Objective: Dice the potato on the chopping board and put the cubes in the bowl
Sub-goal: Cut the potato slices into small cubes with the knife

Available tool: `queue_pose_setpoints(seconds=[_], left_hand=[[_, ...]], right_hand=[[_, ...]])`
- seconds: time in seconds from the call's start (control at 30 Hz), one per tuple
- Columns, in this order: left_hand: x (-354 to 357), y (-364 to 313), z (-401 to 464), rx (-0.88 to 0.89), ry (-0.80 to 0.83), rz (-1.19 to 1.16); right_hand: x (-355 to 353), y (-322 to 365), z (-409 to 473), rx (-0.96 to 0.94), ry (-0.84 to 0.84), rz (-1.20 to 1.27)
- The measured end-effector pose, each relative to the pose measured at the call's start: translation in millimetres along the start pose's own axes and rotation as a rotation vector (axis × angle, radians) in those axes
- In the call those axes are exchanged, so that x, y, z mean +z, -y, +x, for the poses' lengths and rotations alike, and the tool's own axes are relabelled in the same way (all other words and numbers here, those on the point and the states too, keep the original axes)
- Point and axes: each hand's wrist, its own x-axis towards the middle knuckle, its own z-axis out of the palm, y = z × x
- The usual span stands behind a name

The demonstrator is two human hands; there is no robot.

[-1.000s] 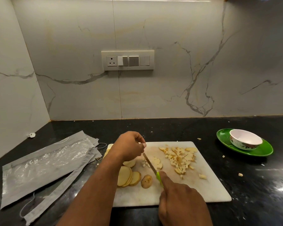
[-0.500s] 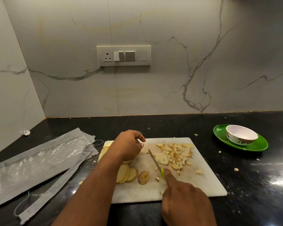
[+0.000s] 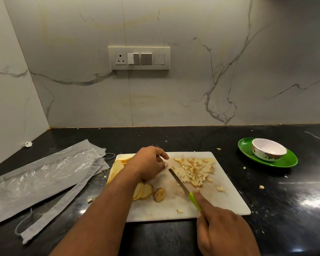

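Head view: right hand gripping knife by green handle, forefinger laid along it, blade flat against left edge of cubes piled far right on board. Left hand loosely curled over slices, holding nothing. Bowl empty on green plate, well right of board, on table.

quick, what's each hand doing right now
Left hand: loosely curled over the potato slices, holding nothing that shows.
Right hand: gripping the knife, forefinger along its top.
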Motion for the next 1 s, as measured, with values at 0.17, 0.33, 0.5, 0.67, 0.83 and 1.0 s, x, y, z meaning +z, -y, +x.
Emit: queue_pose_setpoints(seconds=[0.17,0.33,0.5,0.67,0.83,1.0], left_hand=[[2.5,-1.7,2.1,-0.037,-0.069,-0.01],[7.4,-2.7,2.3,-0.033,-0.032,-0.004],[9.0,-1.2,5.6,-0.055,-0.039,-0.057],[11.7,4.7,11.3,-0.113,-0.086,-0.175],[12.2,8.3,13.8,-0.19,-0.197,-0.252],[10.5,6.7,12.1,-0.158,-0.229,-0.197]], right_hand=[[-1.4,1.3,4.2,-0.041,0.063,-0.026],[0.5,1.8,21.6,-0.005,-0.015,-0.024],[9.1,9.6,35.1,-0.08,-0.064,-0.035],[12.9,7.4,35.6,-0.096,-0.094,-0.009],[10.2,12.8,33.9,-0.129,-0.051,0.002],[9.9,10.6,34.6,-0.048,-0.069,-0.033]])
